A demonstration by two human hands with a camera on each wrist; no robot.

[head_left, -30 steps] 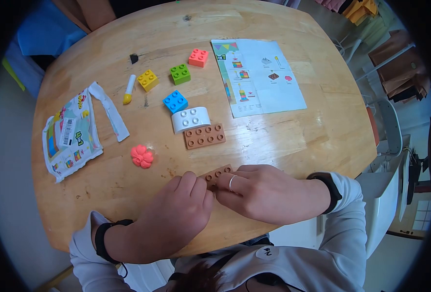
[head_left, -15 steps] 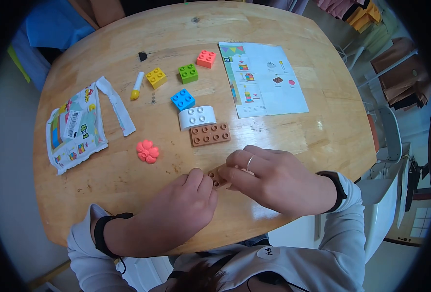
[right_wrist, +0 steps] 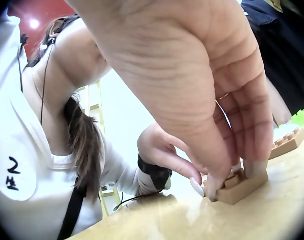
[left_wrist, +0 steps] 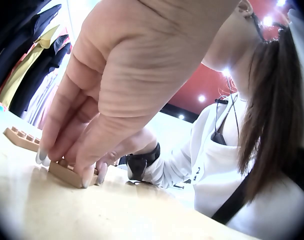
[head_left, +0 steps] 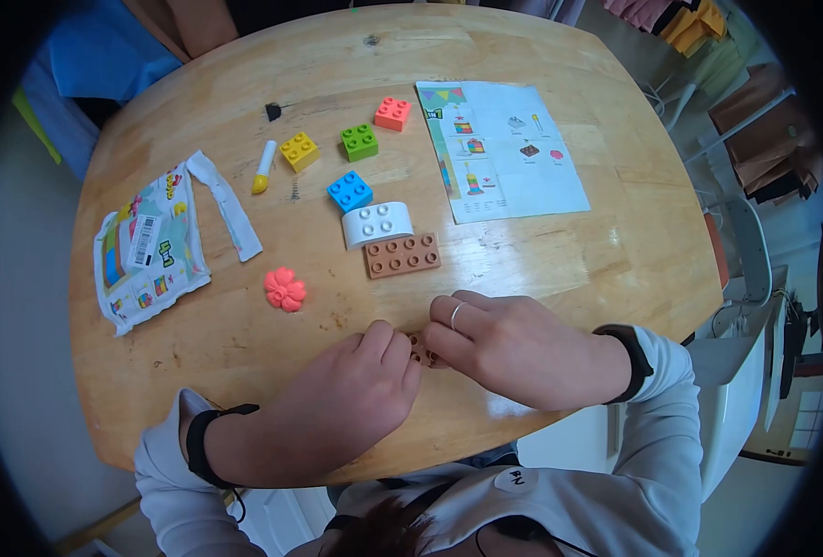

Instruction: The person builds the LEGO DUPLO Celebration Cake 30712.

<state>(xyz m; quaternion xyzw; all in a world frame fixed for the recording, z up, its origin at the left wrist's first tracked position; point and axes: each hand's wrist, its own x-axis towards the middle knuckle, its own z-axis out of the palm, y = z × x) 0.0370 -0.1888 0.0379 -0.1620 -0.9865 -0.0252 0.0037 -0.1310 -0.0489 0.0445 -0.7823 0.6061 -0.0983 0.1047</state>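
Both hands meet at the near edge of the worktop (head_left: 523, 260), over one brown brick (right_wrist: 245, 190) that sits low on the surface, studs up. The fingers of the left hand (head_left: 360, 388) pinch its left end; those of the right hand (head_left: 509, 348), one wearing a ring (head_left: 454, 317), pinch its right end — only a few studs show between them.

On the far side of the hands lies a second brown brick (head_left: 402, 256), with a white arched brick (head_left: 377, 226) right behind it and a blue brick (head_left: 350, 191) beyond that. Farther off are a green brick (head_left: 359, 143), a coral brick (head_left: 393, 114) and, to the left, a yellow brick (head_left: 299, 152) beside a white stick with a yellow end (head_left: 264, 168). A coral flower piece (head_left: 285, 290) lies left of the brown pair. An opened packet (head_left: 151, 246) lies at far left — a printed sheet (head_left: 514, 153) at far right.
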